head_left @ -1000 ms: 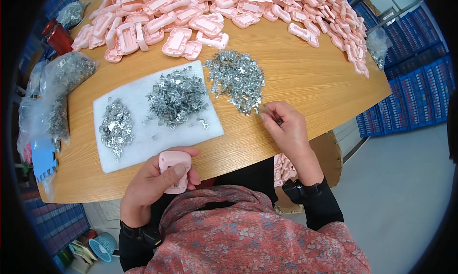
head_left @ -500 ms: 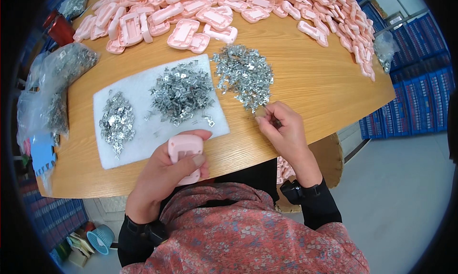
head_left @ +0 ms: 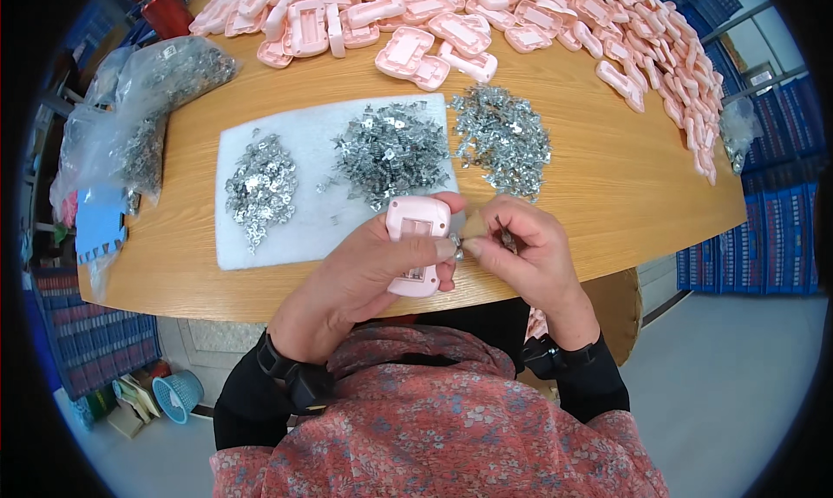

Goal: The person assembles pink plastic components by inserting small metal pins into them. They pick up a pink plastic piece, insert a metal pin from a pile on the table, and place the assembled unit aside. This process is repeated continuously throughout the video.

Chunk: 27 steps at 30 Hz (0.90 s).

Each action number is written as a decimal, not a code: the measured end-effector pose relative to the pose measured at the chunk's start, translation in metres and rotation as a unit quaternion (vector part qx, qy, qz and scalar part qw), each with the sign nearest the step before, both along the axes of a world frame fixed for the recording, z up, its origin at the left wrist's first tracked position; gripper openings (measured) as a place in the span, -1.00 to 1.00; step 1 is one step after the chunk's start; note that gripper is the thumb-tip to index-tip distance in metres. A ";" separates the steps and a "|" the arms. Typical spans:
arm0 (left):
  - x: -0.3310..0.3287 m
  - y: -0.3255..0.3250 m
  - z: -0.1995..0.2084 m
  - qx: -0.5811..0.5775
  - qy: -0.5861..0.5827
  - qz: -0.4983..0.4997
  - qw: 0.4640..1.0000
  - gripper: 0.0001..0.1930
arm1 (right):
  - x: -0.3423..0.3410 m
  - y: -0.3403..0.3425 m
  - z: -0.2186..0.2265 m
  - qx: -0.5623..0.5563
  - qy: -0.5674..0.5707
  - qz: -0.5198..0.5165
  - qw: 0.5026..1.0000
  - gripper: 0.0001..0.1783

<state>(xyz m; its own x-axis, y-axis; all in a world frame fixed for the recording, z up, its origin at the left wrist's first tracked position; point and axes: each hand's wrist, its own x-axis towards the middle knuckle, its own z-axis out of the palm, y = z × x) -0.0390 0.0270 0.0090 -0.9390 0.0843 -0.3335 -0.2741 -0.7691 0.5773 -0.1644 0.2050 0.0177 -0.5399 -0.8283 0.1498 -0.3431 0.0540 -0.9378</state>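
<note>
My left hand [head_left: 343,272] is closed around a pink plastic housing [head_left: 420,210], its thumb across the recessed compartment, where some metal shows. Right beside the housing's edge, my right hand [head_left: 538,251] pinches a small shiny metal contact piece [head_left: 457,246] between thumb and a forefinger with a tan covering on its tip. Something dark lies within its curled fingers, too small to make out. Beyond the hands are three heaps of metal pieces: a left heap [head_left: 262,186] and a middle heap [head_left: 390,155] on a white foam sheet [head_left: 239,251], and a right heap [head_left: 503,142] on the wooden table [head_left: 607,177].
Many pink housings [head_left: 460,34] are piled along the table's far side. Clear bags of metal parts [head_left: 178,68] lie at the left, near a red container [head_left: 165,10] and a blue foam piece [head_left: 100,225]. Blue racks [head_left: 746,229] stand at the right.
My right hand has come away from the right heap to the housing, holding a metal piece. The housing now sits close to it in my left hand. The whole view has shifted.
</note>
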 end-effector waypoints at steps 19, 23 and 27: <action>0.026 -0.014 -0.001 0.018 -0.032 0.058 0.998 -0.51 | 0.025 -0.035 0.011 0.045 -0.163 -0.004 0.986 -0.92; 0.029 -0.015 -0.001 0.019 -0.098 0.025 0.995 -0.33 | 0.024 -0.044 0.012 0.090 -0.077 0.032 0.993 -0.90; 0.031 -0.015 -0.006 0.017 -0.096 0.006 0.995 -0.38 | 0.024 -0.049 0.016 0.092 0.042 0.046 0.994 -0.87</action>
<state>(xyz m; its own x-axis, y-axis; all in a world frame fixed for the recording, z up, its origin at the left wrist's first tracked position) -0.0085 0.0116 0.0035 -0.8593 0.0879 -0.5039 -0.3672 -0.7917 0.4882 -0.1407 0.1561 0.0334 -0.4525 -0.8912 0.0320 -0.4316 0.1875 -0.8824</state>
